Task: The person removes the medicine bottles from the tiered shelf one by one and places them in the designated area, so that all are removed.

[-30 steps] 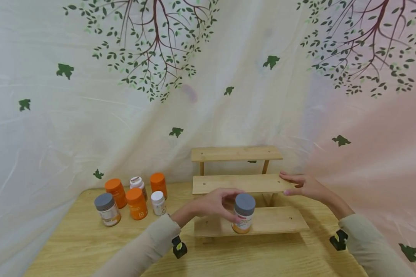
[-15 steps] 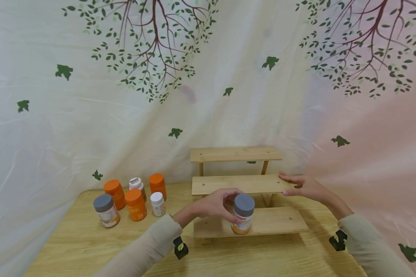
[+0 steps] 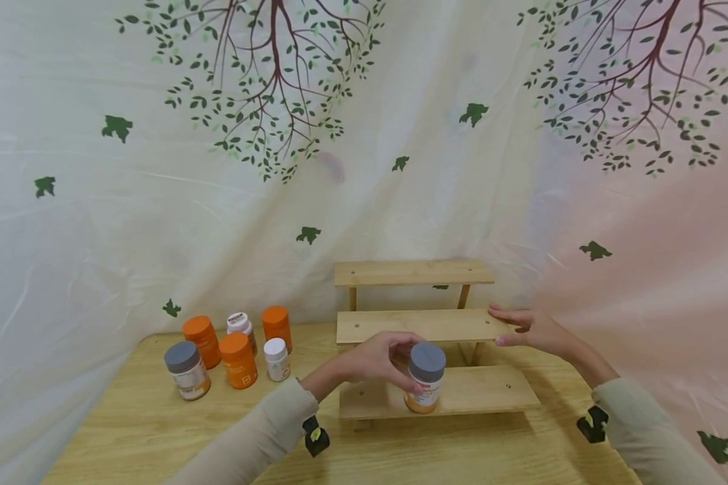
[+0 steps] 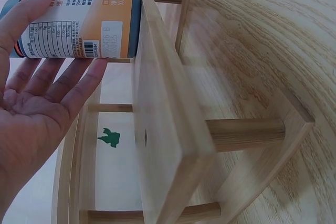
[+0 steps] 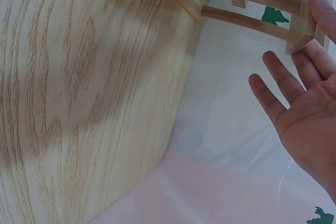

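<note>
My left hand [image 3: 381,360] holds a pill bottle [image 3: 426,378] with a grey lid and a white-and-orange label. It stands upright on the lowest step of a wooden three-step stand [image 3: 479,387], near the front edge. In the left wrist view, the thumb and fingers lie on opposite sides of the bottle [image 4: 79,24], whose base meets the board. My right hand [image 3: 536,330] grips the right end of the middle step, thumb at the near edge and index finger at the far edge. The right wrist view shows its other fingers [image 5: 270,98] extended past the board.
Left of the stand on the wooden table [image 3: 127,431] are several bottles: orange ones [image 3: 238,360], white ones [image 3: 277,359] and a grey-lidded one [image 3: 188,370]. A curtain [image 3: 249,215] printed with leaves hangs behind the table.
</note>
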A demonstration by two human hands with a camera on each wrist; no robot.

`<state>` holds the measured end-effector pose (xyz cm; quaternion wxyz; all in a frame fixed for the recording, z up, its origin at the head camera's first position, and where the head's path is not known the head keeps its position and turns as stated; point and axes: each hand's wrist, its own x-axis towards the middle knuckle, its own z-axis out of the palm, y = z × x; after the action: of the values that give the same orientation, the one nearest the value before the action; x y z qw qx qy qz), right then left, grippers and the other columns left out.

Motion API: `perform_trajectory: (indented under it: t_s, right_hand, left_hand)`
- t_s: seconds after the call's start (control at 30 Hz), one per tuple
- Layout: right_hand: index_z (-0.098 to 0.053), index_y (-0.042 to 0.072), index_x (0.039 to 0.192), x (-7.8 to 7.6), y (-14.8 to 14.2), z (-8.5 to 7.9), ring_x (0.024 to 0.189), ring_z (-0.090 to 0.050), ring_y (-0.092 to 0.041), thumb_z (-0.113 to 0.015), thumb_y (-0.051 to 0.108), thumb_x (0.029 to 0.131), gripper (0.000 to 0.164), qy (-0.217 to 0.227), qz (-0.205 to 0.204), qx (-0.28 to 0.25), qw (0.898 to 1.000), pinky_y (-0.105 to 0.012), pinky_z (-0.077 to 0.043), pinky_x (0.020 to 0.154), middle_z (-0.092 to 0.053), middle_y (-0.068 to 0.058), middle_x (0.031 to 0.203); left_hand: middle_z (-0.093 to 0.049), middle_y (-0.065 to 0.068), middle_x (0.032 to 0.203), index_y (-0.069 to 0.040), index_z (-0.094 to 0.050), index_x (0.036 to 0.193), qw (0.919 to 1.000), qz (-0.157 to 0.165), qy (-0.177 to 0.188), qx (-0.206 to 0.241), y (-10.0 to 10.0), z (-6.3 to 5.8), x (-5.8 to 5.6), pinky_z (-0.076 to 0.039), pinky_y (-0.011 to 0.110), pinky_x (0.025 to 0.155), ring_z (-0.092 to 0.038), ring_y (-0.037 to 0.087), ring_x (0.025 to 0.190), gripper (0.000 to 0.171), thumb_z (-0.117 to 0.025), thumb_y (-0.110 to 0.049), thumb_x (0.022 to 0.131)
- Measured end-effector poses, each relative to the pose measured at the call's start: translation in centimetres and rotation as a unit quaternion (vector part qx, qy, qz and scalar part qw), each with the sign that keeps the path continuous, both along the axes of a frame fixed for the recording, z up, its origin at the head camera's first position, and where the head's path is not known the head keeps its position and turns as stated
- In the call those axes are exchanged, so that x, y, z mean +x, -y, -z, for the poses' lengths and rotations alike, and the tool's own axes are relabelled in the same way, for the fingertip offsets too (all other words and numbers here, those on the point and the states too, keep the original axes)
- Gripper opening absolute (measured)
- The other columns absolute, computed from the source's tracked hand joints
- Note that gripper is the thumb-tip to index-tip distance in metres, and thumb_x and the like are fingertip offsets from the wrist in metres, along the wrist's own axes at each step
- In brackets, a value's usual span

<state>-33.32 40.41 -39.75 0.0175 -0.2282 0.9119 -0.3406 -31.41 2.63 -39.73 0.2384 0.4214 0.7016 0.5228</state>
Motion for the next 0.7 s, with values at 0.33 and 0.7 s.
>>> perform_trajectory:
  t_s: [0.33, 0.7]
  right_hand:
    - [-0.044, 0.0, 0.151, 0.1, 0.0, -0.4, 0.144, -0.035, -0.05, -0.073, 0.023, 0.094, 0.068, 0.005, -0.009, -0.004, 1.0, -0.068, -0.042, 0.106, -0.033, -0.021, 0.16]
    - [-0.043, -0.001, 0.151, 0.3, 0.2, -0.3, 0.144, -0.035, -0.049, -0.073, 0.022, 0.095, 0.068, -0.001, -0.008, 0.0, 1.0, -0.068, -0.042, 0.106, -0.033, -0.022, 0.16]
  left_hand:
    - [-0.071, 0.008, 0.127, -0.01, -0.061, 0.135, 1.0, -0.005, -0.007, -0.002, 0.6, -0.2, 0.0, -0.057, 0.026, 0.095, -0.068, 0.005, 0.109, 0.06, -0.082, 0.005, 0.081]
    - [-0.07, 0.006, 0.129, -0.013, -0.061, 0.137, 0.9988, -0.022, -0.043, -0.002, 3.0, -0.6, -0.4, -0.055, 0.026, 0.099, -0.068, 0.008, 0.112, 0.062, -0.084, -0.001, 0.081]
